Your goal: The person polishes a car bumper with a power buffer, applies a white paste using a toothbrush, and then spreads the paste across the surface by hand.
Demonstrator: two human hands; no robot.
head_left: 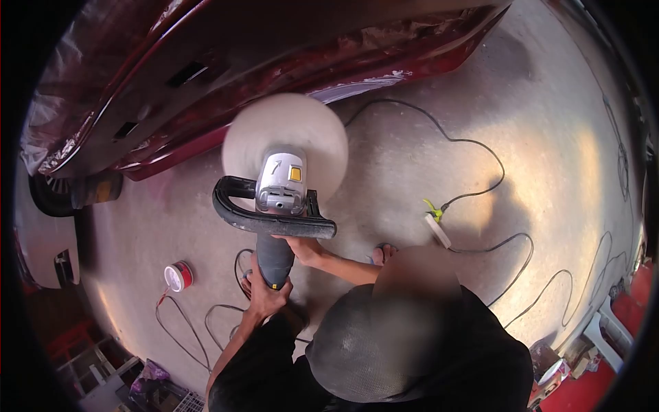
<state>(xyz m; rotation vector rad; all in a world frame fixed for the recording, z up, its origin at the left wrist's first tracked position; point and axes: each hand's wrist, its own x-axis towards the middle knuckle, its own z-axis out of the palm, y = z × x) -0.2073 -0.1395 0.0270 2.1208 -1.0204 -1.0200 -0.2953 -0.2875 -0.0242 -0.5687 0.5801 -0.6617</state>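
A power polisher (280, 180) with a grey head, a yellow button and a black D-shaped handle is held out in front of me. Its round pale pad (240, 130) is near the lower edge of a dark red car body (171, 147); whether they touch I cannot tell. My left hand (264, 292) is wrapped round the rear of the polisher's black body. Beneath the black handle, my right hand (302, 248) grips the tool from the right side, its fingers partly hidden.
A black cable (480, 145) runs across the concrete floor to a white power strip (437, 230) with a green plug. A red and white bucket (178, 276) stands at the left. A pale blue chair (607, 329) is at the lower right.
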